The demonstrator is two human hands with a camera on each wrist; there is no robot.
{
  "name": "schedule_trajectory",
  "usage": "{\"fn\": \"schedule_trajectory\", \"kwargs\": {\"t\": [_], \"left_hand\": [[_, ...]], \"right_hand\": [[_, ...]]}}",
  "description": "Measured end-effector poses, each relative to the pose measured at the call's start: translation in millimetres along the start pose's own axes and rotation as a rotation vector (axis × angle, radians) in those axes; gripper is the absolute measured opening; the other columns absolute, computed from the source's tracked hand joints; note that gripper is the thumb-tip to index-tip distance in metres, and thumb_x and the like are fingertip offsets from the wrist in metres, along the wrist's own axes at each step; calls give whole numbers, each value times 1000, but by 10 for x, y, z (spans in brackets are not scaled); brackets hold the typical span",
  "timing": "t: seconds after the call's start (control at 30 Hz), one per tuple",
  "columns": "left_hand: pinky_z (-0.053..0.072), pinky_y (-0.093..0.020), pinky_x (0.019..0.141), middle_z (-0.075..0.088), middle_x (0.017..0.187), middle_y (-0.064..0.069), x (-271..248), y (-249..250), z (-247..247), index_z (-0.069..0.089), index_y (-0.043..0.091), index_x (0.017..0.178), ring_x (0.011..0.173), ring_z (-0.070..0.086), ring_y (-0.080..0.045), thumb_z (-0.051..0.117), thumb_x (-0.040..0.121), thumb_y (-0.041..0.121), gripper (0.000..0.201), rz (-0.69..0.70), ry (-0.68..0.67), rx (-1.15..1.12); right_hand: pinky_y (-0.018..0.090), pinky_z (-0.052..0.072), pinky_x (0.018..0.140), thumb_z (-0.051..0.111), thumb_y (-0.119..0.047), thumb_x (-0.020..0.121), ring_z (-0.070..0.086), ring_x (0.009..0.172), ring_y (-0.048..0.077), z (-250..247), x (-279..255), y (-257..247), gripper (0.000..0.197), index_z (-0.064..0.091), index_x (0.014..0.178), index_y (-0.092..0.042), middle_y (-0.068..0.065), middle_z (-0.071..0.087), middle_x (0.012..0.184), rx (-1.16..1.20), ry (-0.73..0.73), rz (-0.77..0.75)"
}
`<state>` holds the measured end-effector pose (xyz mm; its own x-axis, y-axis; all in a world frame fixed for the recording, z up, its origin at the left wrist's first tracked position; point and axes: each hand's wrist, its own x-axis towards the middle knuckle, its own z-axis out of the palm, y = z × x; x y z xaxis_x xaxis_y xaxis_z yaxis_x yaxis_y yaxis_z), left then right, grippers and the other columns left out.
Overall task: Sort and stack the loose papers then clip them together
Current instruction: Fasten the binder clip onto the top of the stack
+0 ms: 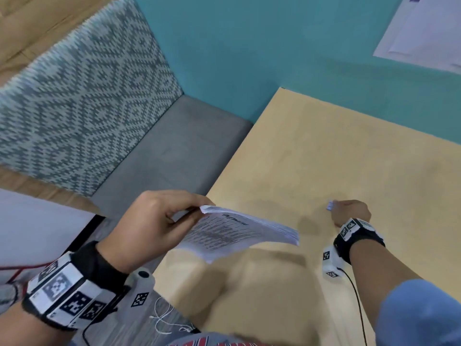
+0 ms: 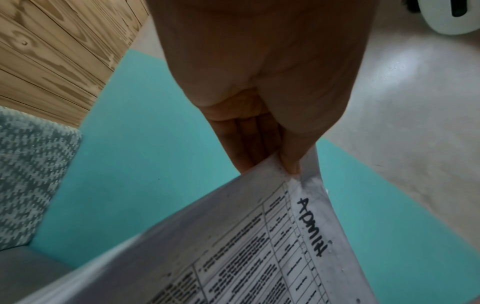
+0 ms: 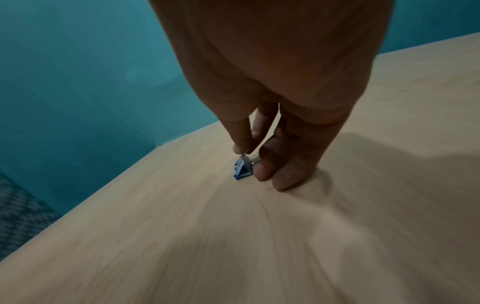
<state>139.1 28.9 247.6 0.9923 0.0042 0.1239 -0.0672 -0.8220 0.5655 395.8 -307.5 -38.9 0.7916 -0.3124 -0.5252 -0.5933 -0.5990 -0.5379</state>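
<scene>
My left hand (image 1: 159,221) holds a stack of printed papers (image 1: 239,231) by one corner, lifted above the near left part of the light wooden table (image 1: 349,156). In the left wrist view the thumb (image 2: 291,162) pinches the top sheet of the papers (image 2: 259,257), which bears the handwritten word ADMIN. To the right, my right hand (image 1: 349,212) pinches the wire handle of a small blue binder clip (image 1: 329,205) that stands on the table. The right wrist view shows the clip (image 3: 242,168) under my thumb and forefinger, with my other fingertips (image 3: 283,176) touching the table (image 3: 233,236).
A teal wall (image 1: 249,51) runs behind the table. A grey bench seat (image 1: 174,151) with a patterned cushion (image 1: 82,101) lies to the left. White sheets (image 1: 424,33) hang on the wall at the upper right. A thin cable (image 1: 356,295) runs from my right wrist.
</scene>
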Motion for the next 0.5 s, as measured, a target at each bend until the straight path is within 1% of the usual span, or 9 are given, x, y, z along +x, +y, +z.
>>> {"fn": "schedule_trajectory", "kwargs": {"t": [0.07,0.13,0.17,0.23,0.3,0.37,0.43,0.47,0.5], "left_hand": [[55,-17,72,66,95,43,38,14,31,80,31,106,84,72,8,64,97,33,18,6,-12,-4],[57,-24,72,71,94,36,68,52,67,80,30,106,83,74,5,66,98,29,16,18,-15,-1],[58,-27,72,74,95,32,79,81,85,80,29,106,84,75,4,67,98,27,16,25,-18,0],[60,-31,71,78,94,27,103,169,114,81,28,105,85,76,2,67,98,27,16,38,-17,-15],[60,-34,71,80,93,23,128,277,138,82,27,104,85,77,0,66,98,32,17,42,-13,-47],[61,-35,72,82,92,18,144,401,167,83,26,102,84,78,-2,66,98,36,20,50,-8,-69],[60,-34,73,83,89,16,140,516,205,83,25,101,83,78,-2,70,97,33,16,60,6,-79],[60,-33,73,83,89,16,132,571,225,84,24,101,83,78,-1,72,96,29,14,66,12,-79],[59,-32,73,83,89,16,119,621,248,84,23,100,83,78,0,72,95,27,13,74,15,-75]], "right_hand": [[25,46,54,74,-32,93,62,59,23,-65,-60,46,22,83,87,-13,7,76,73,-39,-15,39],[23,39,50,77,-32,90,56,54,22,-151,-172,122,19,75,78,-18,3,67,64,-40,-29,45],[24,39,51,78,-30,87,54,54,21,-190,-234,182,15,73,76,-20,1,66,65,-17,-32,18],[25,44,60,81,-30,84,61,64,24,-288,-415,350,13,75,74,-26,-3,68,69,46,-48,-63],[28,49,69,84,-28,82,69,78,26,-384,-611,576,14,76,72,-32,-6,71,73,89,-89,-103],[30,54,76,85,-24,81,73,88,25,-437,-750,823,6,81,82,-29,-3,77,84,67,-133,-91],[33,58,84,85,-25,79,73,94,25,-507,-877,1067,19,83,97,-22,-1,79,96,27,-144,-90],[35,59,87,85,-24,78,72,95,25,-560,-959,1163,21,83,99,-20,0,78,98,24,-143,-89],[36,59,89,85,-22,79,71,94,25,-619,-1025,1253,16,83,95,-18,2,78,95,6,-136,-88]]}}
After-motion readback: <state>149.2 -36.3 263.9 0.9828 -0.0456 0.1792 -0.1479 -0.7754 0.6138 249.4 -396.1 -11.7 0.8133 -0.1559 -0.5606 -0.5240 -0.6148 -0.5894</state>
